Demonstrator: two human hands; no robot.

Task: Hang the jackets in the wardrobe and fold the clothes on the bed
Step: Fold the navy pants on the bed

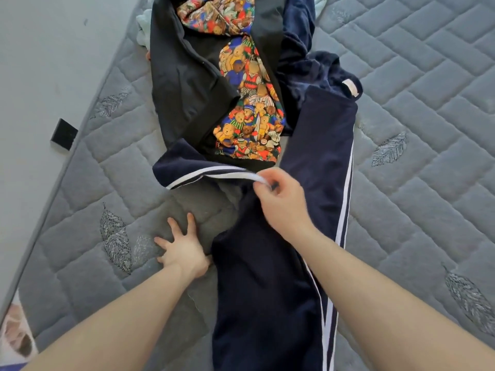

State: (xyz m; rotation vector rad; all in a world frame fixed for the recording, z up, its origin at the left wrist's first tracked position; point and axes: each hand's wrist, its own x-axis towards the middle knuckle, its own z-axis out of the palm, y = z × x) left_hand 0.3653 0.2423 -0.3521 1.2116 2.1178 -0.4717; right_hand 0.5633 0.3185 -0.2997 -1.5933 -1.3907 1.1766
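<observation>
Navy track pants (267, 277) with white side stripes lie lengthwise on the grey quilted mattress (415, 183). My right hand (281, 204) pinches the white-striped edge of one pant leg, which stretches off to the left. My left hand (182, 250) rests flat on the mattress with fingers spread, its palm edge touching the pants' left side. Beyond the pants lies a black jacket (184, 84) with a teddy-bear print lining (249, 108). Another navy garment (316, 65) is bunched to its right.
A pale wall (53, 62) runs along the bed's left side, with a black wall plate (64, 133) on it. A light blue cloth (143, 28) peeks from under the jacket at the top. Bare mattress extends to the right.
</observation>
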